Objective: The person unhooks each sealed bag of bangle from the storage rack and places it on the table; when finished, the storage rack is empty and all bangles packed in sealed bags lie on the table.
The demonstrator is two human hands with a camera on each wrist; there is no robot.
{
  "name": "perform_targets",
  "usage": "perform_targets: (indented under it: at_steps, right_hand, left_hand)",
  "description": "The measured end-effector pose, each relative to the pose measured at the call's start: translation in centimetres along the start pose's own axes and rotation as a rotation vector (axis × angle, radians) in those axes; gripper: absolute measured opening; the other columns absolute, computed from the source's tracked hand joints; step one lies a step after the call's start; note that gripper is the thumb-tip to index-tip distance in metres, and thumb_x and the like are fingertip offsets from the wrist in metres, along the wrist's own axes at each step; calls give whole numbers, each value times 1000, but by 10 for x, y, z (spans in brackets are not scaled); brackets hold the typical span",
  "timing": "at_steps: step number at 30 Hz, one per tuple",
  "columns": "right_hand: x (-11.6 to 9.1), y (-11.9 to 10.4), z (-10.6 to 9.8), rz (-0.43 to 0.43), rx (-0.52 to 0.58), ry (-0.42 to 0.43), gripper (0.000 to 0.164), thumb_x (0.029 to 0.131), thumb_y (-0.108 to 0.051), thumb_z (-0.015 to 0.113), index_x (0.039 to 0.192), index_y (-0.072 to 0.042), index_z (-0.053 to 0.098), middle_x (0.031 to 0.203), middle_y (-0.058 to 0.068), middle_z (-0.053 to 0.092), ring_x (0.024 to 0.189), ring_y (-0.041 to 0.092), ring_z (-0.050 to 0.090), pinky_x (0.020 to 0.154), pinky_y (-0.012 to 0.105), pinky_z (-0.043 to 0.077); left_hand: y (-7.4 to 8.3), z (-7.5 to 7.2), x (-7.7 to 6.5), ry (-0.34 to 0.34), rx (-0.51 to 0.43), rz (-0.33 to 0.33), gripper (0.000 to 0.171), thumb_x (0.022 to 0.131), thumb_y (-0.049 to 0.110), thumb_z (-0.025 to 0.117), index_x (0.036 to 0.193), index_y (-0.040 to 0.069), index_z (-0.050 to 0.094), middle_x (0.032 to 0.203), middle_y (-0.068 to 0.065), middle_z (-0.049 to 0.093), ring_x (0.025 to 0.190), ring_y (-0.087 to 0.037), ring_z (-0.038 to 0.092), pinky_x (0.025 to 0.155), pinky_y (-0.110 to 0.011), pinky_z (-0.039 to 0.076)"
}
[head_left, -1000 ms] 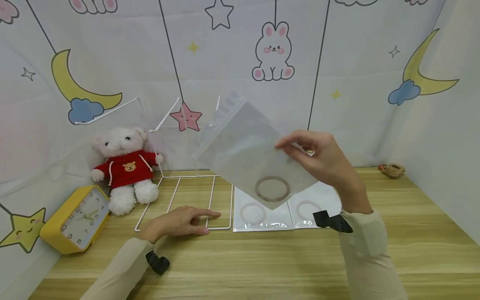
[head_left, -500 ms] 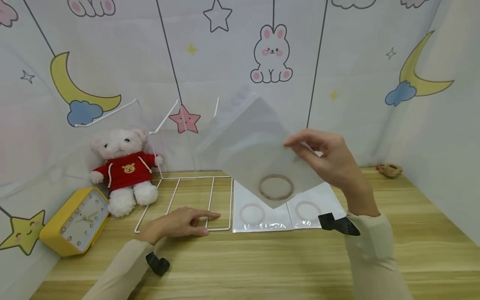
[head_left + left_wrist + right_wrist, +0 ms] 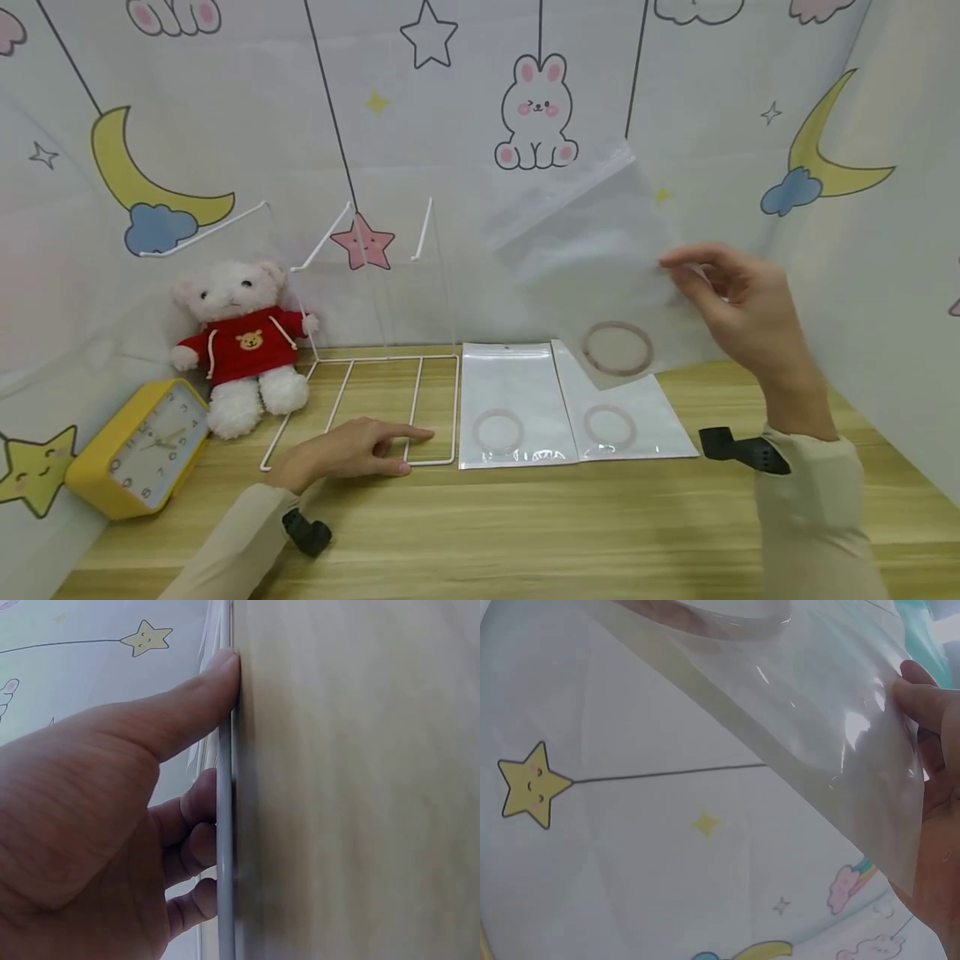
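Observation:
Between thumb and fingertips my right hand (image 3: 746,308) pinches the side edge of a translucent zip-lock bag (image 3: 592,250), raised and tilted above the table. A brownish ring-shaped bangle (image 3: 618,348) sits in its lower corner; the right wrist view catches part of the same bangle (image 3: 720,621). My left hand (image 3: 348,450) rests on the base of a white wire rack (image 3: 457,408), index finger straight out. In the left wrist view its thumb lies along the rack's front rod (image 3: 225,885), the other fingers slightly bent beyond it.
Two flat bags, one left (image 3: 513,392) and one right (image 3: 637,433), lie side by side right of the rack, each showing a pale ring. A teddy bear (image 3: 247,346) in red and a yellow alarm clock (image 3: 142,450) stand at left. A printed curtain hangs behind.
My right hand has carried the zip-lock bag to the right and slightly up, uncovering more of the two flat bags. My left hand has stayed on the rack.

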State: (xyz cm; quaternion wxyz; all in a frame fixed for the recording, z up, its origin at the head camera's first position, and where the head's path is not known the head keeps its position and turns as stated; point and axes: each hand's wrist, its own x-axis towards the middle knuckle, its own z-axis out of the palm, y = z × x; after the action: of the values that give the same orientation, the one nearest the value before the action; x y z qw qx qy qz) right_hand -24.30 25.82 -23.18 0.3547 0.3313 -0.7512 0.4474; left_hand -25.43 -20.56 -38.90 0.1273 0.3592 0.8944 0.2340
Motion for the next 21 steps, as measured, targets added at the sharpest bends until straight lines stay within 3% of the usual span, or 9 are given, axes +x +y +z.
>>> perform_targets:
  at_steps: [5, 12, 21]
  right_hand:
    - [-5, 13, -16, 8, -80, -4, 22, 86, 20, 64, 104, 9, 72, 100, -1, 73, 87, 4, 63, 69, 13, 46]
    - [-7, 24, -33, 53, -203, 7, 19, 89, 11, 67, 103, 2, 75, 95, -17, 69, 65, 4, 49, 61, 14, 39]
    - [-18, 36, -52, 159, -304, -10, 14, 94, 1, 66, 104, -3, 76, 93, -23, 67, 67, 3, 50, 65, 12, 40]
  left_hand:
    - [1, 0, 1, -3, -17, 8, 52, 95, 38, 68, 142, 17, 58, 65, 10, 44, 58, -3, 39, 56, -24, 33]
    - [3, -1, 0, 7, -7, 2, 52, 95, 38, 68, 143, 20, 58, 66, 10, 44, 60, -3, 40, 58, -24, 35]
    - [3, 0, 1, -2, -6, 16, 52, 96, 40, 67, 142, 20, 58, 65, 11, 44, 59, -2, 40, 56, -23, 34]
